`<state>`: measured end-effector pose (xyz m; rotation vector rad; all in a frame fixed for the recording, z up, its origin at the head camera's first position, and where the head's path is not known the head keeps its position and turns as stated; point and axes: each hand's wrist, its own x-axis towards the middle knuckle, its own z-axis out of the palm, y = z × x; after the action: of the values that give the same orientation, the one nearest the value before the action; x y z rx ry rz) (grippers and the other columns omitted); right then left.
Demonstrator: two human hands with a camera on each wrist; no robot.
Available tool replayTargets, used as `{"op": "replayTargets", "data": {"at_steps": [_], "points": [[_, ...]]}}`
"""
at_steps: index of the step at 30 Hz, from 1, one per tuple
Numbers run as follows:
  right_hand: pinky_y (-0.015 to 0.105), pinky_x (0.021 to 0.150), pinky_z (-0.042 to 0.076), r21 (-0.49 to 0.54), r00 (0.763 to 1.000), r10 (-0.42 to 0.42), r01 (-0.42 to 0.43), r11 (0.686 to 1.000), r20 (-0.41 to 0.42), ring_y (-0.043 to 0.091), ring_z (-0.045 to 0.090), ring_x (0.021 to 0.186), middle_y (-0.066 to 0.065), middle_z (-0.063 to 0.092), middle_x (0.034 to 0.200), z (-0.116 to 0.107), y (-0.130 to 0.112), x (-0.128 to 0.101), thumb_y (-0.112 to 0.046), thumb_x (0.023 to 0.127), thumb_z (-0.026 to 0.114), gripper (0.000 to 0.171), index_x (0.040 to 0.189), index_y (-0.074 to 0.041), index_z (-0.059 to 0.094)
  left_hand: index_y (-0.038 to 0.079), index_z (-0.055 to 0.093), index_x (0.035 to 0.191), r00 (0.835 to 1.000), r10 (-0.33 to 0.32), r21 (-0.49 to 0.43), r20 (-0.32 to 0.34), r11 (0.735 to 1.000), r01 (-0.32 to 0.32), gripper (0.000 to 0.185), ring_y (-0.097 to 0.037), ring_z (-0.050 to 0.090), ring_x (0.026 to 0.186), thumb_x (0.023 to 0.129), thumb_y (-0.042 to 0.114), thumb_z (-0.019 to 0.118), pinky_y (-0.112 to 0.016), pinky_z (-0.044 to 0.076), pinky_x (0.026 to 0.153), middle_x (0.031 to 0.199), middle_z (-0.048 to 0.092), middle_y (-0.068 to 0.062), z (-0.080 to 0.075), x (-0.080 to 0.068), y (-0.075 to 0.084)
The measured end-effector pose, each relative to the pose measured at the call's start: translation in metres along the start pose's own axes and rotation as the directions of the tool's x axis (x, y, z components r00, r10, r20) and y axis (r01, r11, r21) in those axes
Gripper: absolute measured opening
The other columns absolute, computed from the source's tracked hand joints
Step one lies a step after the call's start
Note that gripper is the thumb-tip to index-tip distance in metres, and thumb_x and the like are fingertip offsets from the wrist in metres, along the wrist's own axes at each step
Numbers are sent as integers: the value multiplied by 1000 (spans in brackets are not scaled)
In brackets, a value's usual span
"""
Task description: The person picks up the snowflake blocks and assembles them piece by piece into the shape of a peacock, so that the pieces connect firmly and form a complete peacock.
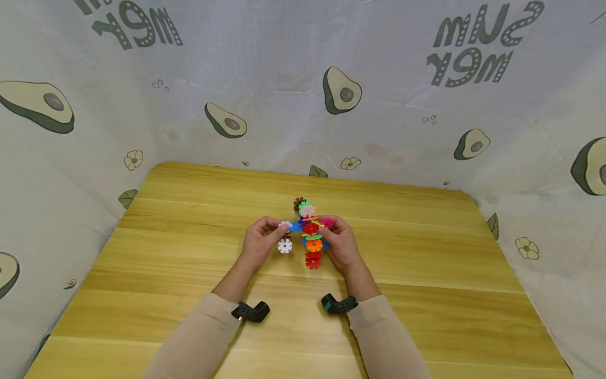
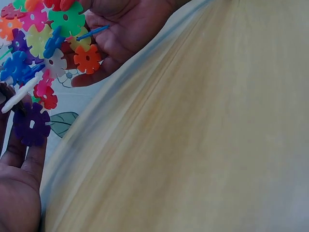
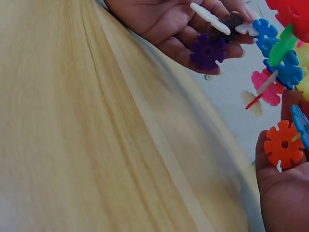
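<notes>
A model of interlocked coloured plastic snowflake discs (image 1: 309,231) is held just above the wooden table (image 1: 189,252), between both hands. My left hand (image 1: 271,232) pinches its left end, where a white disc (image 3: 210,18) and a purple disc (image 2: 31,123) sit between the fingers. My right hand (image 1: 335,234) grips the right side, its fingers curled behind an orange disc (image 3: 284,145). Another white disc (image 1: 284,246) and a red disc (image 1: 312,260) hang at the model's lower end. In the left wrist view my left hand (image 2: 19,183) is at the lower left, the right hand (image 2: 125,29) above.
Avocado-print cloth (image 1: 341,89) walls the table at the back and on both sides. Bare wood stretches left, right and in front of the hands. Black wrist cameras (image 1: 251,311) sit on both forearms.
</notes>
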<state>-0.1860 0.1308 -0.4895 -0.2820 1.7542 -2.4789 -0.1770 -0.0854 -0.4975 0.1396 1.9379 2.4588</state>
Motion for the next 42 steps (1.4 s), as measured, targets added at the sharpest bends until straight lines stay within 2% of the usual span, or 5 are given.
{"op": "replayTargets", "data": {"at_steps": [17, 27, 32, 37, 42], "points": [[18, 83, 59, -117, 997, 16, -25, 993, -73, 6, 68, 97, -12, 74, 107, 7, 1, -3, -3, 91, 74, 25, 102, -26, 75, -10, 64, 101, 999, -20, 42, -50, 999, 22, 22, -7, 69, 79, 92, 8, 74, -17, 58, 73, 81, 72, 10, 0, -3, 1], [16, 80, 53, -473, 994, 59, -94, 876, -87, 11, 59, 97, -2, 69, 113, -1, -5, -2, -1, 89, 75, 37, 124, 2, 66, -4, 66, 109, 999, 7, 209, 44, 978, -16, 17, -12, 65, 101, 95, 5, 70, -13, 55, 86, 117, 71, -21, -2, -1, 3], [17, 88, 56, -466, 999, 20, -34, 884, -34, 9, 63, 102, 17, 68, 120, -7, -11, 2, -3, 93, 69, 32, 124, 6, 64, -3, 63, 117, 998, 34, 255, 58, 966, -48, 21, -28, 63, 116, 97, 5, 66, -27, 54, 101, 124, 66, -23, -1, -4, 7], [25, 102, 54, -483, 998, -49, 62, 873, 39, 20, 64, 116, 31, 62, 131, -6, -24, 19, -3, 98, 54, 33, 127, 10, 61, 1, 55, 128, 983, 173, 428, 58, 886, -181, 42, -36, 48, 135, 94, 18, 72, -55, 40, 118, 134, 56, -19, 9, -15, 12], [53, 121, 39, -555, 965, 90, 63, 829, 244, 39, 50, 138, 24, 50, 151, 6, -34, 42, -4, 101, 41, 45, 143, 3, 53, 10, 33, 150, 949, 212, 634, 235, 707, -314, 100, -36, 32, 140, 74, 40, 91, -58, 41, 113, 151, 33, -16, 22, -29, 12]]}}
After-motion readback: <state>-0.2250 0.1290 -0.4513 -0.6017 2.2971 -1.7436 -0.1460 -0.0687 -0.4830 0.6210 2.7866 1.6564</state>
